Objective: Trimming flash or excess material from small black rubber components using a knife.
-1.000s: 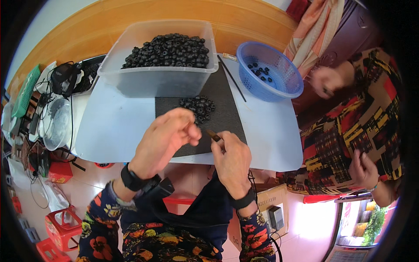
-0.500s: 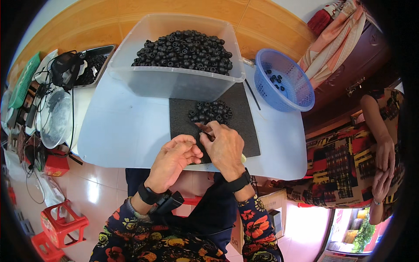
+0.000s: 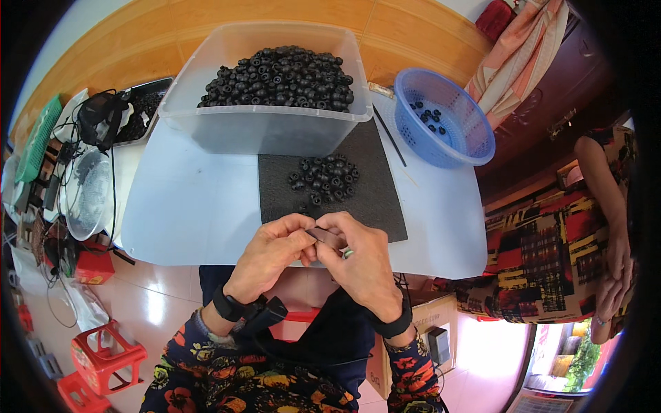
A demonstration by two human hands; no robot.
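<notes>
My left hand (image 3: 270, 249) and my right hand (image 3: 363, 259) meet over the table's near edge, fingertips together. The right hand is closed around what looks like a small knife (image 3: 329, 238), with a flat brownish blade and a bit of green showing by the palm. Its tip points at the left fingertips. My left hand is closed in a pinch; what it holds is hidden by the fingers. Just beyond lies a loose pile of small round black parts (image 3: 329, 180) with holes, on a dark mat (image 3: 375, 206).
A translucent tub (image 3: 268, 134) heaped with black parts stands at the back. A blue basket (image 3: 441, 155) holding several parts is at right, near a thin black rod (image 3: 390, 138). Another person's hand (image 3: 613, 275) rests at far right. Red stools (image 3: 110, 365) stand lower left.
My right hand has drawn back from the pile toward me, and its fingertips now meet the left hand's. The pile is more spread out, and the view has shifted slightly.
</notes>
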